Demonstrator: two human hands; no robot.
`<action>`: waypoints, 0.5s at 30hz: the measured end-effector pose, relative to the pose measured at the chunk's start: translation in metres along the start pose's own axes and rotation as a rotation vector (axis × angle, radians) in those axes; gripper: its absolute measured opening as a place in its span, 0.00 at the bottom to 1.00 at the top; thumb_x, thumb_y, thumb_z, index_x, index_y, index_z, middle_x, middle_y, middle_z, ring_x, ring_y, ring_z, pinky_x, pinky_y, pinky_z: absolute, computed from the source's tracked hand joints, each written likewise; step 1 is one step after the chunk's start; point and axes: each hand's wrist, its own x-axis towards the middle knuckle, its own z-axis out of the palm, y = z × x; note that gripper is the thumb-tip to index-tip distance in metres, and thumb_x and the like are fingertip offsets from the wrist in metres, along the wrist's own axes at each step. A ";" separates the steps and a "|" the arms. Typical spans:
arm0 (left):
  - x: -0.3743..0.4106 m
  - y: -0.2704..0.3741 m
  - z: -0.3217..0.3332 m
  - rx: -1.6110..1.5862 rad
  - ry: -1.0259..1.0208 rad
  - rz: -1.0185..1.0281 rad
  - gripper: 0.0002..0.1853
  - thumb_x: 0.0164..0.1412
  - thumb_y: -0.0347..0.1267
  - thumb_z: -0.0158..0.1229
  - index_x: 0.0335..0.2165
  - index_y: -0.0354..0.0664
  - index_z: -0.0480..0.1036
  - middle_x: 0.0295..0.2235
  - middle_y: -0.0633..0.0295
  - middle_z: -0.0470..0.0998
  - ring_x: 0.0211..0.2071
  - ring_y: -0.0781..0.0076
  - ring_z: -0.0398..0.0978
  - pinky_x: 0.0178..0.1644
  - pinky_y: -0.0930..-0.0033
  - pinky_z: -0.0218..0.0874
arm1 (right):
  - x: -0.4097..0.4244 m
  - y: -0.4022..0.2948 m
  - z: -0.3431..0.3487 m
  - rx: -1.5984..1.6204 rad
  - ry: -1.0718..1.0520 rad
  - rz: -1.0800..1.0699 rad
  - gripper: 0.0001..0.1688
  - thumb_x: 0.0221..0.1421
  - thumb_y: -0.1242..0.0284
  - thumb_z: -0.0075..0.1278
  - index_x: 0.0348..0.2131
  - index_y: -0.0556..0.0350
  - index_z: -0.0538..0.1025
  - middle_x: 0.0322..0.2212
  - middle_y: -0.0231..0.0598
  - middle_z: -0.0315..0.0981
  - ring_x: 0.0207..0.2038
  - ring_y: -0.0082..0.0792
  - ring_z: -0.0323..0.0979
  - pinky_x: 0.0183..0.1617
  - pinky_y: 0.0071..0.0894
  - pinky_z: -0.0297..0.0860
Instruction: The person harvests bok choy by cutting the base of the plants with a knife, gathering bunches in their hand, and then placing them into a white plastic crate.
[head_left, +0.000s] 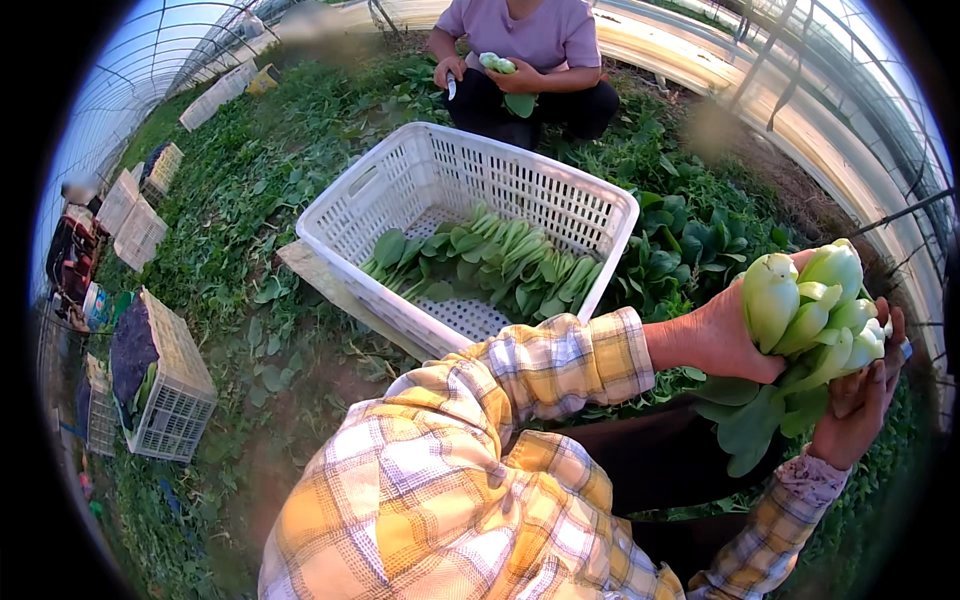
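Observation:
My left hand (720, 334) grips a bunch of leafy greens with thick pale stem bases (814, 311) at the right of the view. The bases face up and the green leaves hang below. My right hand (862, 397) holds the same bunch from its other side; a blue-white item, too small to identify, shows by its fingers. Left of my hands stands a white plastic crate (525, 161) with slotted walls. Inside it, more leafy greens (495, 255) lie in a row, pale stems towards the far side.
Across the crate a person (517, 45) squats with a knife and a bunch of greens. Dark-leaved plants (667, 240) grow right of the crate. A flat board (352, 300) lies along its left side. Further crates (176, 382) stand at far left, beneath the greenhouse's hoops.

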 end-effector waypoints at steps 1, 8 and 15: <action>-0.003 0.002 -0.007 0.081 0.012 0.035 0.52 0.36 0.23 0.62 0.60 0.39 0.47 0.46 0.60 0.69 0.49 0.74 0.66 0.54 0.71 0.58 | 0.005 -0.003 -0.029 0.061 -0.090 -0.015 0.31 0.58 0.75 0.44 0.58 0.62 0.55 0.59 0.50 0.52 0.35 0.23 0.65 0.37 0.21 0.66; -0.033 0.006 -0.097 0.320 0.087 -0.147 0.47 0.38 0.21 0.62 0.59 0.38 0.52 0.44 0.62 0.71 0.44 0.76 0.67 0.50 0.71 0.60 | 0.009 0.012 -0.084 -0.215 0.273 0.011 0.23 0.61 0.75 0.43 0.56 0.58 0.62 0.56 0.45 0.61 0.19 0.12 0.54 0.20 0.10 0.56; -0.102 0.040 -0.306 0.895 0.611 -0.421 0.20 0.41 0.25 0.60 0.38 0.36 0.71 0.32 0.62 0.77 0.35 0.74 0.74 0.41 0.71 0.66 | -0.025 0.075 -0.185 -0.349 0.588 0.481 0.20 0.61 0.74 0.44 0.52 0.52 0.65 0.50 0.37 0.69 0.16 0.11 0.57 0.17 0.11 0.58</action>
